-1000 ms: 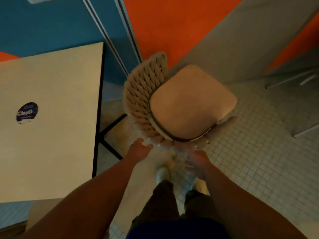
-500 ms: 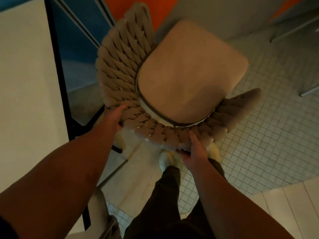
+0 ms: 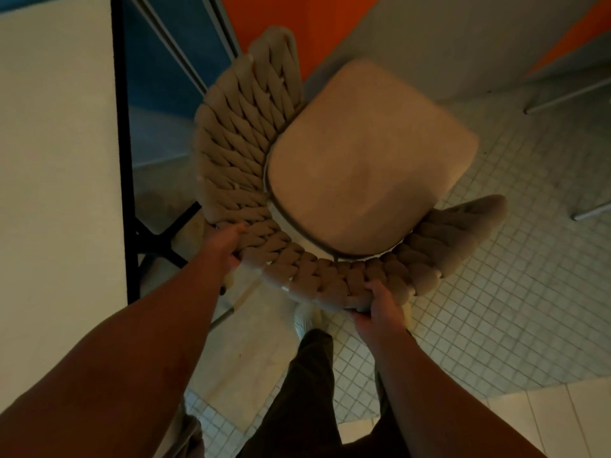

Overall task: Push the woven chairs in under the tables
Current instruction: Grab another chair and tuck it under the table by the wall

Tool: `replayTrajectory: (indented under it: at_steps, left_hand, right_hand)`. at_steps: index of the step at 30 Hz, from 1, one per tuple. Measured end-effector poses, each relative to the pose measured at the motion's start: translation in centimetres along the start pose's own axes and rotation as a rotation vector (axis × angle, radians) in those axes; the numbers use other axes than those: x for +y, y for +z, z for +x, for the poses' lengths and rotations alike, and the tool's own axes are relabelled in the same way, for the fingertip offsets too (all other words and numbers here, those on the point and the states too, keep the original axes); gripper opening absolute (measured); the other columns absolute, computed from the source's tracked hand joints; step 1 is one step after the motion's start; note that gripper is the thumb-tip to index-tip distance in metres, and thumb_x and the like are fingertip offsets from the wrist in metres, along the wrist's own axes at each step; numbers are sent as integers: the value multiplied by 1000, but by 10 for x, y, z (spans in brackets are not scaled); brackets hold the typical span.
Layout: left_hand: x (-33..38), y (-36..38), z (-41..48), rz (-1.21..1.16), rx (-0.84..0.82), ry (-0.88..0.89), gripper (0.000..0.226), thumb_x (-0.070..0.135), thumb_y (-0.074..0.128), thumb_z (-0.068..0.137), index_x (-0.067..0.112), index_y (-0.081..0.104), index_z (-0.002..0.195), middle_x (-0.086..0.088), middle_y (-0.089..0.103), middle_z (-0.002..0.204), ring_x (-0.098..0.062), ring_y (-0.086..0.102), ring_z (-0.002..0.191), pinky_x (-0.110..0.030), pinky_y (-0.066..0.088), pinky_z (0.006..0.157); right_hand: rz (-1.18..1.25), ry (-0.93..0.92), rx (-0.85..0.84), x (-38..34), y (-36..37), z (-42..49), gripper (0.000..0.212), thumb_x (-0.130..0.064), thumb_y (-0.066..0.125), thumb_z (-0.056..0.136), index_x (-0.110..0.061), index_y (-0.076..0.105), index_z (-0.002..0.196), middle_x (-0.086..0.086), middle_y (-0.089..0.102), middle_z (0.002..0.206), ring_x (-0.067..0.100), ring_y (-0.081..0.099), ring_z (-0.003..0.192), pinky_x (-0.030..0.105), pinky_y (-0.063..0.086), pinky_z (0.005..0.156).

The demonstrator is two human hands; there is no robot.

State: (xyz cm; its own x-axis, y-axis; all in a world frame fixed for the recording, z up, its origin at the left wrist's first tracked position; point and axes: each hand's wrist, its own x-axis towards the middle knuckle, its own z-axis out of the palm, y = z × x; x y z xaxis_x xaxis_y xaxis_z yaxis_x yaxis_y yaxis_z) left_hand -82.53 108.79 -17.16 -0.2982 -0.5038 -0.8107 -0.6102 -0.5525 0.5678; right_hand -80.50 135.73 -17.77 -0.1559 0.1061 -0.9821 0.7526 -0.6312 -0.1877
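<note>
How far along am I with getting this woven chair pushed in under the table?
Done: nothing tucked yet. In hand: left hand and right hand both grip the back of the woven chair. Left: the whole push, since its seat cushion sits fully in the open, beside the white table.

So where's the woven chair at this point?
In the head view the woven chair sits centre frame, just right of the pale table, its braided back rim gripped by the left hand and right hand.
</note>
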Motion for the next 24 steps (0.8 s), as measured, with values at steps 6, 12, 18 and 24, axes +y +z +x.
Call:
replayTrajectory:
  at_steps: [6, 12, 18, 24]
  left_hand:
    - [-32, 5, -13, -100, 92, 2, 67, -2, 61, 93, 20, 37, 151, -20, 59, 135, -43, 66, 106, -57, 60, 75]
    - [-59, 32, -72, -234, 165, -17, 33, -7, 51, 98, 11, 51, 125, -13, 58, 96, -22, 66, 63, -48, 54, 74]
    - [-111, 50, -77, -375, 187, -45, 27, 1, 56, 96, 16, 54, 119, -22, 64, 124, -36, 71, 94, -54, 58, 81]
    - [-134, 83, -96, -542, 281, -95, 39, 4, 52, 100, 7, 44, 138, -26, 63, 123, -40, 70, 89, -47, 61, 53]
  right_hand:
    - [-65, -44, -6, -28, -17, 1, 51, 2, 62, 88, -17, 53, 135, 19, 58, 133, 38, 61, 103, 55, 53, 67]
    - [-313, -66, -51, -71, -35, -1, 49, -1, 60, 91, -11, 50, 138, 16, 56, 129, 28, 58, 84, 42, 48, 56]
    - [-494, -92, -106, -126, -36, 15, 43, -4, 61, 91, -12, 49, 132, 16, 58, 122, 34, 60, 92, 51, 50, 63]
    - [-629, -129, -114, -176, -12, 43, 60, -3, 64, 85, -15, 43, 140, 19, 40, 148, 47, 49, 126, 70, 45, 97]
